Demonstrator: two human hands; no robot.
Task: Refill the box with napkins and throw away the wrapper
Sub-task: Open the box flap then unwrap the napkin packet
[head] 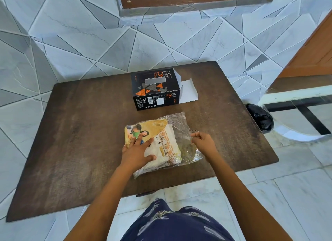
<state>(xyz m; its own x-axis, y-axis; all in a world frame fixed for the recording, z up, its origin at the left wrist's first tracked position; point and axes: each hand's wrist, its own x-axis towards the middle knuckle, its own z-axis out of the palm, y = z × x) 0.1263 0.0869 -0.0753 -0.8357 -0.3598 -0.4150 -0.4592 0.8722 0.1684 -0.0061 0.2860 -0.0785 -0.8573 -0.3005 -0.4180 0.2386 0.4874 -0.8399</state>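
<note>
Left hand (pixel 136 151) lies flat on napkins (pixel 168 149), right hand (pixel 203 142) pinches wrapper (pixel 179 125) (box (pixel 154 89) flap open).

I have both arms reaching forward from the bottom of the view, bare along their whole visible length; the left forearm angles up and to the right, the right one up and to the left. My left grip (pixel 136 152) lies palm down, wrist in line with the forearm; its fingers (pixel 143 142) are straight and spread, thumb out to the right, pressing flat on the wrapper (pixel 181 127). My right grip (pixel 203 142) sits near it, not touching, knuckles up, fingers curled; its fingertips (pixel 195 134) pinch the wrapper's clear film.
</note>
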